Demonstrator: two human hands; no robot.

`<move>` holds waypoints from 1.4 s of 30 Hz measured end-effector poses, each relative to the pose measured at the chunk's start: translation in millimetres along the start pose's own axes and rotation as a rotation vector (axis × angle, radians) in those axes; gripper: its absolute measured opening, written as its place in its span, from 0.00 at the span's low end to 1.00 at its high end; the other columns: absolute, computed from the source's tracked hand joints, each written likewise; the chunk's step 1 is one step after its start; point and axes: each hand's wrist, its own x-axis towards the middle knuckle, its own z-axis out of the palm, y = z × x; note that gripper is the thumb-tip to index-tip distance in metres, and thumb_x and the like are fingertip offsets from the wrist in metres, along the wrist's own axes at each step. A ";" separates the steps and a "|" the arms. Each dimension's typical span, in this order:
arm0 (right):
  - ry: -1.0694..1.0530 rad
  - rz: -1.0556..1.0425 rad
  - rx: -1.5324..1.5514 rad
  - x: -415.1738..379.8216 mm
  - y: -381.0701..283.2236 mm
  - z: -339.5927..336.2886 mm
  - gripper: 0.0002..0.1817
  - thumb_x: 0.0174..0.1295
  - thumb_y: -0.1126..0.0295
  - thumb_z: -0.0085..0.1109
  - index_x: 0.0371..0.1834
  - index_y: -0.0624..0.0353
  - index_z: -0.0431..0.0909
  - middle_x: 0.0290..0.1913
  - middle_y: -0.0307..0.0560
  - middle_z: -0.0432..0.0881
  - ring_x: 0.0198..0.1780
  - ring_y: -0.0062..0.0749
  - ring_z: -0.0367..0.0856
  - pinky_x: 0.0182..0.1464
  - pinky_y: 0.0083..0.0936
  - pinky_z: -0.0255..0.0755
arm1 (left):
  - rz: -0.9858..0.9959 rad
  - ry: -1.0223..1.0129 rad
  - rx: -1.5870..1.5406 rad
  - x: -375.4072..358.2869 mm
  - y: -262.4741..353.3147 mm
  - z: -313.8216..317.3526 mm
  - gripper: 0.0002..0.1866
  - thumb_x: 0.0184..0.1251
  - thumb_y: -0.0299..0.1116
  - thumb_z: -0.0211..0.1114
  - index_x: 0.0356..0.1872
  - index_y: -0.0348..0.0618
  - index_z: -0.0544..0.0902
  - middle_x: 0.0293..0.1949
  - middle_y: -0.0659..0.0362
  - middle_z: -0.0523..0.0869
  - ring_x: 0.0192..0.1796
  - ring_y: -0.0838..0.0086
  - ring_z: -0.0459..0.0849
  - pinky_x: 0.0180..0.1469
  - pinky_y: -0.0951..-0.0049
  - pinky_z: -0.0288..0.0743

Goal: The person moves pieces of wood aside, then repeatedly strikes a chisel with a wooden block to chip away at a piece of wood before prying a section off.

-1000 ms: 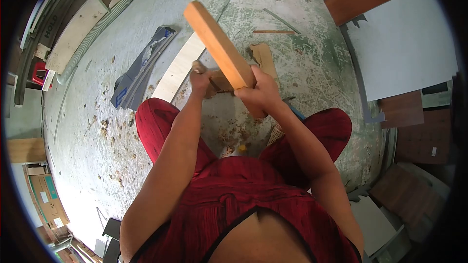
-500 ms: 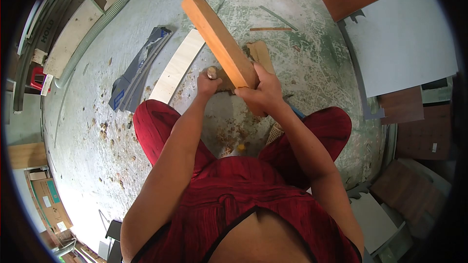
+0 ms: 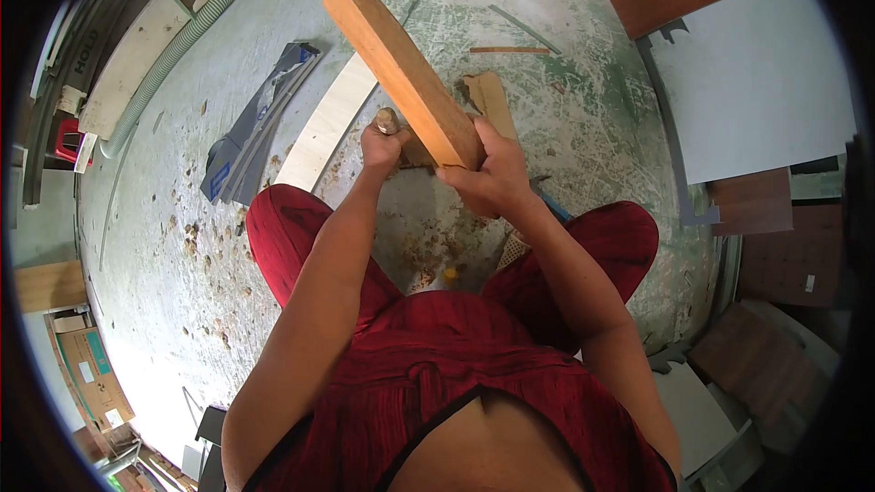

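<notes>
My right hand (image 3: 492,169) is wrapped round the lower end of a thick orange-brown wooden block (image 3: 401,68). The block slants up and away to the left, its far end raised. To its left, my left hand (image 3: 381,148) is closed round a wooden handle (image 3: 387,120), whose rounded end points up at me. The rest of that tool is hidden below the fist. Beneath both hands lies a brown piece of wood (image 3: 492,102) with a rough edge, partly covered by the block.
A pale board (image 3: 319,132) and a dark wrapped bundle of strips (image 3: 260,128) lie to the left. Right of my hand is a blue-handled tool (image 3: 554,210). Thin strips (image 3: 524,27) lie farther out. A large white panel (image 3: 756,91) stands at right, a ribbed hose (image 3: 187,46) at left.
The wooden block has shifted slightly up and to the left. My left hand has moved a little left and up with the handle. My right hand keeps its grip.
</notes>
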 end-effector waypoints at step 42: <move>-0.116 0.167 -0.079 -1.8 -7.0 9.3 0.28 0.39 0.55 0.65 0.40 0.61 0.70 0.32 0.56 0.80 0.36 0.52 0.81 0.38 0.39 0.72 | -0.022 -0.101 -0.086 5.6 -39.0 6.5 0.13 0.51 0.22 0.68 0.40 0.41 0.83 0.39 0.61 0.87 0.41 0.79 0.83 0.44 0.76 0.75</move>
